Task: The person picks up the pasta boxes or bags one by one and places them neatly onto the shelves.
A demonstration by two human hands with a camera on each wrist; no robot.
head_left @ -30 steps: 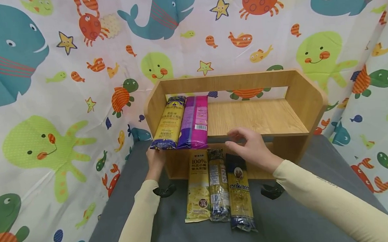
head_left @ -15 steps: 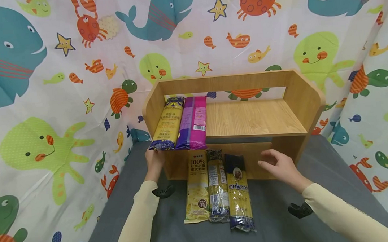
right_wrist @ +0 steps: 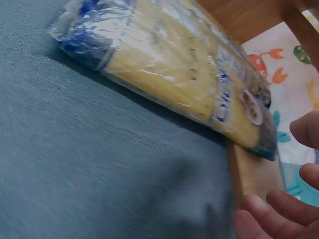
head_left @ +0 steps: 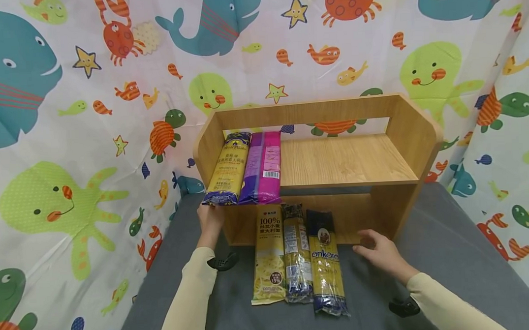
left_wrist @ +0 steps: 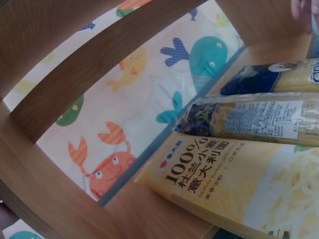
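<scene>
Lowered since half a second ago: right hand [head_left: 382, 256], now just right of the Ankara pasta packet [head_left: 327, 270], gap visible. On my feed its thumb and fingers are loosely bent, spread apart, holding nothing. Packet's far end lies over the shelf's [head_left: 348, 164] lower front edge, near end on the tabletop [head_left: 368, 308]. Left hand [head_left: 211, 222] is at the shelf's left front edge; fingers hidden, I cannot tell their state.

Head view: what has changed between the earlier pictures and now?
The bare right hand, still empty, moved down and rightward, away from the light-brown wooden upper shelf. The bare left hand, four long yellow plastic packs and one long purple plastic pack stayed put.
</scene>
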